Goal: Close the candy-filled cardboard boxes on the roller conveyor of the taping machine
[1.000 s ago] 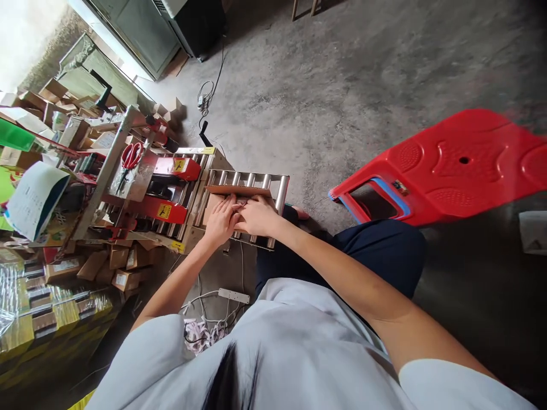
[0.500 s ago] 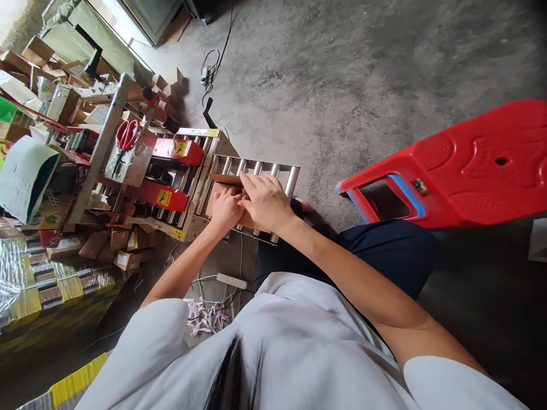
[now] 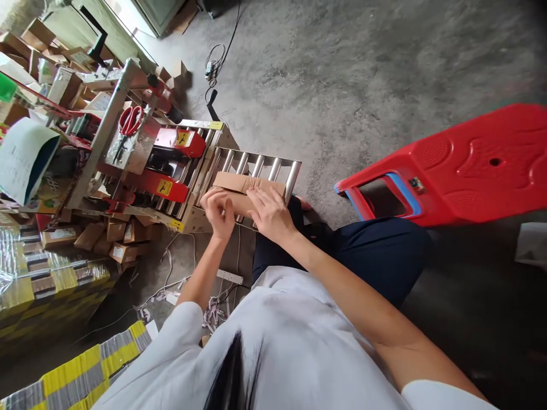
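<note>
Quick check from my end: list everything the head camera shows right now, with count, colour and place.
Flat brown cardboard box: one, brown, lying on the roller table under both hands.
Steel roller table: one, silver, centre.
Red-guarded taping machine: one, red and silver, left of the rollers.
Red-handled scissors: one, on the machine's frame.
Red plastic stool: one, red with blue trim, tipped on the floor at right.
Small brown cartons: many, floor at left.
White power strip: one, floor below the rollers.
Left hand: on the box's near edge.
Right hand: flat on the box top.
</note>
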Tool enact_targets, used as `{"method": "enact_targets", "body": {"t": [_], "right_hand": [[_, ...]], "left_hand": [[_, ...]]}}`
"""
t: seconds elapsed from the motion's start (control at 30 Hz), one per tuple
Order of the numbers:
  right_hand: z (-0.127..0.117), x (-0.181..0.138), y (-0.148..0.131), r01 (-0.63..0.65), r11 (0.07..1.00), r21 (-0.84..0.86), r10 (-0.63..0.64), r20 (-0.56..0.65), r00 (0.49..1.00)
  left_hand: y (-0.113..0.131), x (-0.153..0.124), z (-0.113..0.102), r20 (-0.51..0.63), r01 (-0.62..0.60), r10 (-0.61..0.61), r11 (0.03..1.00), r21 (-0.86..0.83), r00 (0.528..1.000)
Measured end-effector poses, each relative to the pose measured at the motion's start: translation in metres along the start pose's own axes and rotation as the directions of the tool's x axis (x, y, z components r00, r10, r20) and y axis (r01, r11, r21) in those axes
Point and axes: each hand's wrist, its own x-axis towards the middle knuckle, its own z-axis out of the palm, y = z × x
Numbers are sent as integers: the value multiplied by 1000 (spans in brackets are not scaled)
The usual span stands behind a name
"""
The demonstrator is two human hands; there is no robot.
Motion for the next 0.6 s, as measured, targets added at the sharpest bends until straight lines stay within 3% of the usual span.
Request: {"method": "enact_targets", "body": {"t": [0.07,0.13,0.23,0.27,0.33,0.47,0.6], "right_hand": [[-4,4,4,-26,999,39,25,16,1000],[-14,10,11,-62,989,137,55,54,997],[-31,13,28,-149,932,329,129,80,988],[-35,12,33,-168,909,381,151,74,986],[-37,9,37,-174,882,438,179,31,983],[-35,3,23,-133,926,353,180,-105,978],[-56,-8,27,-144,958,249,209,-261,942]], "left_hand": [[16,-14,-4,-45,-14,14,1000,5,999],[35,-23,3,109,-77,77,997,0,991],[59,-28,28,423,-213,176,976,41,889],[63,-29,37,479,-249,182,965,79,859],[66,-27,51,515,-277,162,948,156,842],[47,-14,60,493,-241,137,959,153,859],[-9,27,47,409,-126,55,981,149,911]]}}
